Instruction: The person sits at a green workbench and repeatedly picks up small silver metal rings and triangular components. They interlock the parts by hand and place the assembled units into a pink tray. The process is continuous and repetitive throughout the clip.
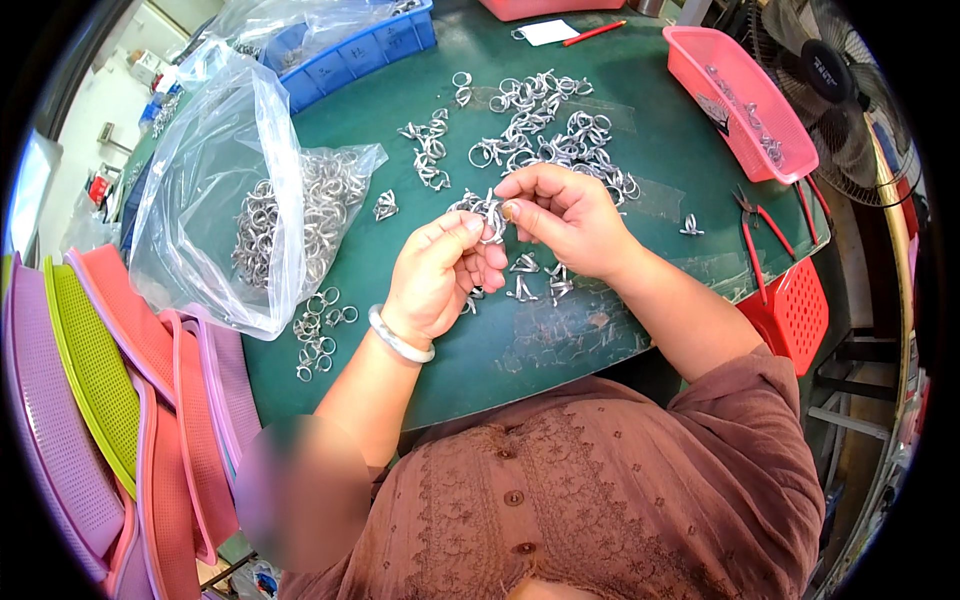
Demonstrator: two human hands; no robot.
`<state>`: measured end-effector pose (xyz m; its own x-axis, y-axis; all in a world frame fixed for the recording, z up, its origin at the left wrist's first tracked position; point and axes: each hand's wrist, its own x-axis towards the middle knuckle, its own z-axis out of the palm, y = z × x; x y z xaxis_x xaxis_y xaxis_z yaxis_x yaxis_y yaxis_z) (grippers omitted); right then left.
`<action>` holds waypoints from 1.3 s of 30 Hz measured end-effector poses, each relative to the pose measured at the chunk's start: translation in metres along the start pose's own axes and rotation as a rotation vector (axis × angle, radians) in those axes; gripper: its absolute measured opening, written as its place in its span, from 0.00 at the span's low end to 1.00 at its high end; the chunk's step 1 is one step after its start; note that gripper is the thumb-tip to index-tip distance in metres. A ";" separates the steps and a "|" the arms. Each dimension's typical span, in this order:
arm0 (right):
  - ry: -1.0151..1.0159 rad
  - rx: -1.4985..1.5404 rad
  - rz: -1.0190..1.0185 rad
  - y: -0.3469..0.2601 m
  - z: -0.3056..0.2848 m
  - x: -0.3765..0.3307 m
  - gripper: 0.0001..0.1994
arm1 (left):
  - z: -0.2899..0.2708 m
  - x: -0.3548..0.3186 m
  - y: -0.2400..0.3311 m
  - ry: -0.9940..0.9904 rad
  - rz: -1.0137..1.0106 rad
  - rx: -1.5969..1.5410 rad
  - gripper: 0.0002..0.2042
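We see two hands: left hand (pixel 437 275) and right hand (pixel 560 215) together pinch one metal clip (pixel 488 212); its direction we cannot tell.

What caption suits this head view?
Both hands work a metal ring clip over a green table strewn with clips.

The person wears a loose brownish-mauve blouse (pixel 600 490) of thin fabric, with embroidered flower and lace-like patterns across the front. A row of small round buttons (pixel 514 497) in a matching brown runs down its middle. The sleeves are short and wide, leaving the forearms bare. A smooth, pale, whitish bangle (pixel 398 340) circles the left wrist.
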<state>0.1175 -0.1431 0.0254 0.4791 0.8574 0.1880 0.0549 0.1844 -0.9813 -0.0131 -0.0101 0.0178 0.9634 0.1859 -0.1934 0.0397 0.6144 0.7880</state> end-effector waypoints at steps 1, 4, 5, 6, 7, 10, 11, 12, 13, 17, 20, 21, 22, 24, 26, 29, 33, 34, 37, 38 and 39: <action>-0.005 0.004 0.007 -0.001 0.000 0.000 0.08 | 0.000 0.000 0.000 -0.001 -0.011 -0.004 0.09; -0.026 0.023 -0.012 -0.001 0.000 0.000 0.08 | 0.001 0.001 -0.002 0.028 0.022 -0.039 0.09; -0.038 0.032 -0.044 0.001 -0.002 0.001 0.08 | 0.005 0.001 0.000 0.064 0.044 -0.068 0.09; -0.049 0.041 -0.076 0.003 -0.004 0.002 0.08 | 0.010 0.001 0.003 0.100 0.066 -0.097 0.09; -0.002 -0.015 -0.117 0.003 -0.006 0.003 0.08 | 0.013 0.001 0.005 0.139 0.089 -0.125 0.09; 0.113 -0.258 -0.228 0.011 -0.016 0.011 0.08 | -0.011 0.004 0.004 0.025 0.183 -0.221 0.09; 0.126 -0.392 -0.274 0.015 -0.018 0.013 0.08 | -0.010 0.003 0.007 0.104 0.168 -0.249 0.07; 0.138 -0.525 -0.319 0.016 -0.019 0.014 0.08 | -0.013 0.003 0.006 0.096 0.179 -0.257 0.06; 0.107 -0.627 -0.342 0.012 -0.018 0.012 0.09 | -0.018 0.003 0.005 0.087 0.189 -0.265 0.06; -0.040 -0.830 -0.303 0.013 -0.014 0.008 0.09 | -0.015 0.001 0.005 0.081 0.206 -0.292 0.05; -0.093 -0.989 -0.300 0.012 -0.012 0.005 0.08 | -0.016 0.004 0.006 0.088 0.162 -0.290 0.08; -0.099 -1.030 -0.297 0.011 -0.012 0.005 0.07 | -0.017 0.005 0.005 0.096 0.141 -0.287 0.09; -0.102 -1.070 -0.294 0.010 -0.011 0.004 0.07 | -0.016 0.004 0.005 0.129 0.133 -0.257 0.09; -0.103 -1.096 -0.293 0.010 -0.012 0.004 0.06 | -0.012 0.003 0.006 0.196 0.119 -0.197 0.10; -0.096 -1.071 -0.295 0.012 -0.014 0.006 0.05 | -0.010 0.003 0.006 0.188 0.129 -0.132 0.09; -0.019 -0.827 -0.342 0.010 -0.016 0.008 0.06 | -0.004 0.002 0.006 0.199 0.118 -0.012 0.07; -0.023 -0.331 -0.160 -0.002 -0.013 0.007 0.08 | 0.006 -0.001 0.005 0.173 0.058 0.162 0.06; -0.020 -0.240 -0.130 -0.001 -0.012 0.007 0.07 | 0.008 -0.002 0.005 0.155 0.026 0.201 0.06; -0.020 -0.070 -0.071 0.001 -0.009 0.005 0.06 | 0.014 -0.005 0.006 0.136 -0.025 0.226 0.06; -0.024 -0.081 -0.072 0.000 -0.007 0.004 0.06 | 0.014 -0.005 0.006 0.133 -0.038 0.234 0.06; -0.028 -0.093 -0.073 -0.001 -0.007 0.003 0.06 | 0.014 -0.005 0.006 0.131 -0.036 0.229 0.06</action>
<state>0.1252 -0.1435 0.0264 0.4459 0.8568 0.2590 0.1703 0.2028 -0.9643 -0.0139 -0.0180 0.0319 0.9184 0.2737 -0.2858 0.1465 0.4358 0.8880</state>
